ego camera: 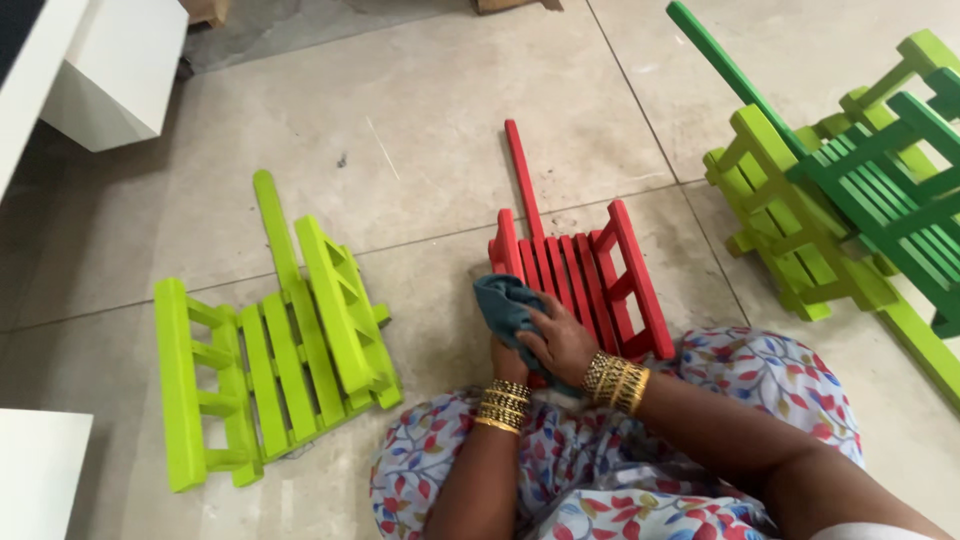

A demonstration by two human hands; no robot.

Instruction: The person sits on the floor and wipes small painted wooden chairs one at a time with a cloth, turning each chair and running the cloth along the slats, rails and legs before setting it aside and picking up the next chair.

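Head view: the person sits on the tiled floor, legs in floral cloth; the red rack lies flat on the floor just in front of the knees, one long slat pointing away towards the far edge of the floor. The right hand presses a blue cloth against the rack's near left corner, fingers curled over the cloth and gripping it; the left hand sits just beneath, partly hidden by the right, closed on the rack's near end; gold bangles ring both wrists. A lime rack lies well apart to the left; a pile of green racks rests at the right edge; a white box stands at the far left corner.
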